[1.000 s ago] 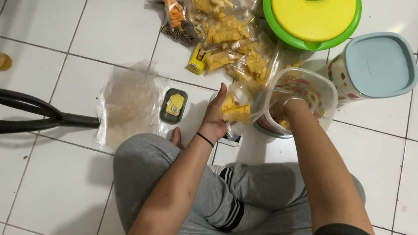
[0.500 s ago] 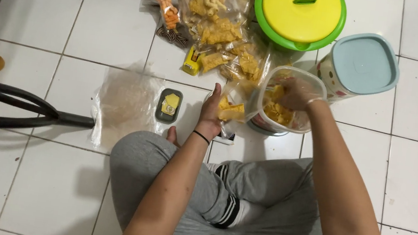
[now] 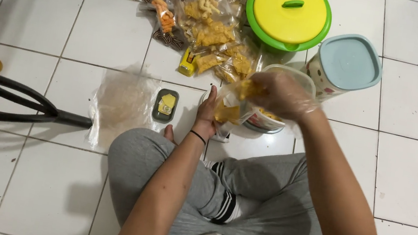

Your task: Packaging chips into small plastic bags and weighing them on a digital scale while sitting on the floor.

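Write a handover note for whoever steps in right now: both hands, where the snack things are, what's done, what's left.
Left hand: holds a small clear bag open, a few yellow snacks inside.
Right hand: in a thin plastic glove, holding yellow snacks at the bag's mouth.
Open tub of snacks sits just behind the bag, on the tile floor.
Done: a pile of filled bags lies further back.
Left: this bag is only partly filled; empty bags wait beside the left knee.

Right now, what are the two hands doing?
Left hand: closed on the small clear bag, holding it up.
Right hand: in a plastic glove, closed on yellow snacks over the bag.
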